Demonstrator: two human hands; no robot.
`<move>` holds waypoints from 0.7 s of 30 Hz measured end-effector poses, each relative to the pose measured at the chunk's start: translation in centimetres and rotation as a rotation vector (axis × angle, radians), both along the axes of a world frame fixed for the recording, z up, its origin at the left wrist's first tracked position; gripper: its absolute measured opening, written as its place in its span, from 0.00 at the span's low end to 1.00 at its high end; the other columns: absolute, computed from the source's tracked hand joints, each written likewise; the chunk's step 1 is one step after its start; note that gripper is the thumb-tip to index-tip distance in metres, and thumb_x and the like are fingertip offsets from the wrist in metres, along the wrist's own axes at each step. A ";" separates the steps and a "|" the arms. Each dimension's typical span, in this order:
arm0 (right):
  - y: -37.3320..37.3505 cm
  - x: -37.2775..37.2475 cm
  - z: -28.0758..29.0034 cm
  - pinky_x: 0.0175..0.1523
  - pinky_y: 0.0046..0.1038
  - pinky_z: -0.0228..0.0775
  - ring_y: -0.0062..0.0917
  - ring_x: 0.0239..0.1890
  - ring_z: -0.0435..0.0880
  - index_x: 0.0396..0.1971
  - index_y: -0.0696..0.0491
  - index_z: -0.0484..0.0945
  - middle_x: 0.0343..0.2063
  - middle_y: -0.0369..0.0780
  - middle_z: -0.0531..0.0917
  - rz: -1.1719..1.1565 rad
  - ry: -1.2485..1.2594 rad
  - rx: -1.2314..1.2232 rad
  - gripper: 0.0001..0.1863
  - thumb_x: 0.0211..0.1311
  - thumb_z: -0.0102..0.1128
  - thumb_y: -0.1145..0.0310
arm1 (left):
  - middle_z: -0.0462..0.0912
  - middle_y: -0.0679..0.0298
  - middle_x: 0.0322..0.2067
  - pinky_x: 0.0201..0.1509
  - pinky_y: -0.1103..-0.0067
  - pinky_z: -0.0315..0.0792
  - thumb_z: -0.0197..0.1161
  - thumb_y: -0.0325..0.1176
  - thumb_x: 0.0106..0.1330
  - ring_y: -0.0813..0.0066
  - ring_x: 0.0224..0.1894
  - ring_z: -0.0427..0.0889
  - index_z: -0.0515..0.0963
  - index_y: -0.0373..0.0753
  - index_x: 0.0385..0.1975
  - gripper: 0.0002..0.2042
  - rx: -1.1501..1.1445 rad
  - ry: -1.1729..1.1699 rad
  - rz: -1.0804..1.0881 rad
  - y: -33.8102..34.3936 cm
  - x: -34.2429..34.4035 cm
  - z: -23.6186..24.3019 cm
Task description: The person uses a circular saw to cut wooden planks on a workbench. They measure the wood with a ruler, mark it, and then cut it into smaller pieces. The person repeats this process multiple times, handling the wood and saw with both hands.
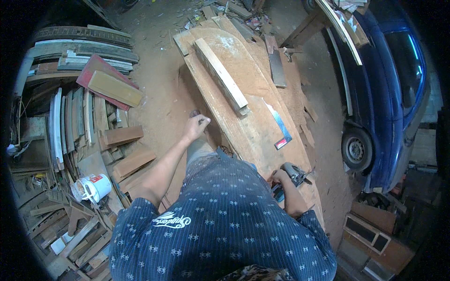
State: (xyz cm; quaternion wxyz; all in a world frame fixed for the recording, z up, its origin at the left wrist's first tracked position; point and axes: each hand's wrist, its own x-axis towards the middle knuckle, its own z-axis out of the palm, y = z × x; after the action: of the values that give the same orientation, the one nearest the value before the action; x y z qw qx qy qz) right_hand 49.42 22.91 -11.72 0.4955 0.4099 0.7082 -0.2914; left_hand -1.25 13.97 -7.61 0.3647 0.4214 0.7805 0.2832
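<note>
My left hand (197,127) hangs in the air over my left leg, left of the workbench board (262,154). Its fingers are curled in, and nothing shows in them. At the near right part of the board, my right hand (280,177) is closed round a hand-held power tool (295,173) with a teal body and a grey metal guard. My arm and shirt hide part of the tool. A long pale squared timber (220,72) lies lengthwise on the board, with another piece under its near end. Right of it lies a metal try square (280,126).
Stacked planks (84,51) and timber offcuts (126,136) fill the left side, with a white bucket (97,187) among them. A dark plank (276,68) lies right of the board. A blue car (375,93) stands at the far right. Sawdust covers the floor.
</note>
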 end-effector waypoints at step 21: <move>-5.7 -8.4 30.4 0.27 0.24 0.71 0.19 0.21 0.78 0.48 0.59 0.80 0.24 0.35 0.80 -1.364 1.101 0.430 0.22 0.64 0.70 0.57 | 0.85 0.58 0.31 0.28 0.76 0.79 0.55 0.61 0.73 0.76 0.27 0.83 0.82 0.28 0.40 0.32 -0.273 -0.755 -0.481 12.5 14.7 11.2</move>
State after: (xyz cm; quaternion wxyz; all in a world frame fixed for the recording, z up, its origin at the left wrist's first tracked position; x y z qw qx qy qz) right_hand 40.97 17.22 18.71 -0.2816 0.6274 0.4873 -0.5381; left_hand 13.42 26.44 3.58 0.7306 0.4061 0.5033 0.2190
